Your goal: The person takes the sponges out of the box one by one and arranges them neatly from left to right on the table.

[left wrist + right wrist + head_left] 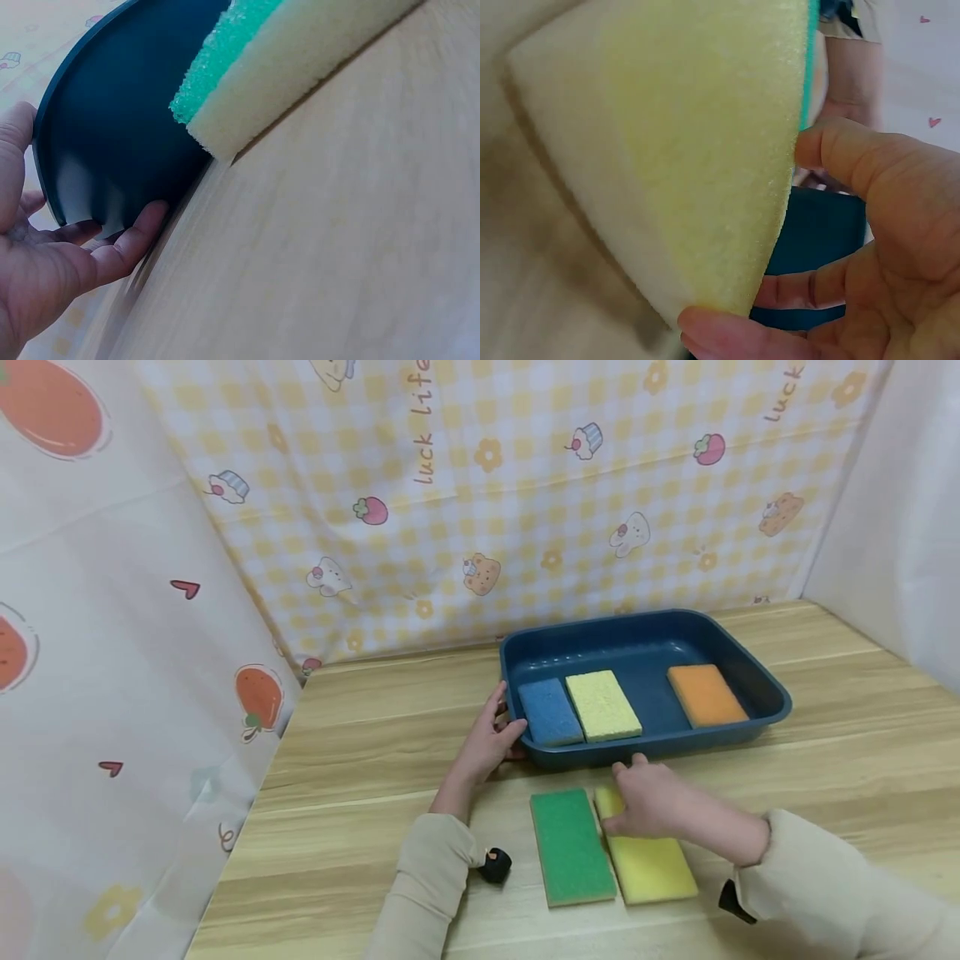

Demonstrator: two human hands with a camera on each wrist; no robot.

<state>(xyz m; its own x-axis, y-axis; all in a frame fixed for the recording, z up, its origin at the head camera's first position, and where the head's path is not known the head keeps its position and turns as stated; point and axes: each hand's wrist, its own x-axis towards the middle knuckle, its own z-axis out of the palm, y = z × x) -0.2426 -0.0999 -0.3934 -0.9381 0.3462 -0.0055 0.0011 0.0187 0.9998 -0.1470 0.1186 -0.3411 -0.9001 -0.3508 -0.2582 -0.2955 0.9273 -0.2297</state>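
A dark blue rectangular pan [645, 749] stands on the wooden table. My left hand [487, 743] grips its near left corner, the thumb at the rim and the fingers around the outer wall [112, 135]. In front of the pan lie a green sponge [572, 852] with a pale underside and, just right of it, a yellow sponge [652, 870]. My right hand [651, 800] holds the yellow sponge by its far part, thumb on the left edge and fingers at the far end. Inside the pan are a blue sponge [550, 712], a pale yellow sponge [603, 706] and an orange sponge [707, 695].
Behind the pan hangs a yellow checked cloth [450, 527] with printed cakes and flowers. White printed cloth [135, 635] closes off the left side, and another white sheet [900, 527] the right. Bare wooden tabletop [360, 760] shows left of the pan.
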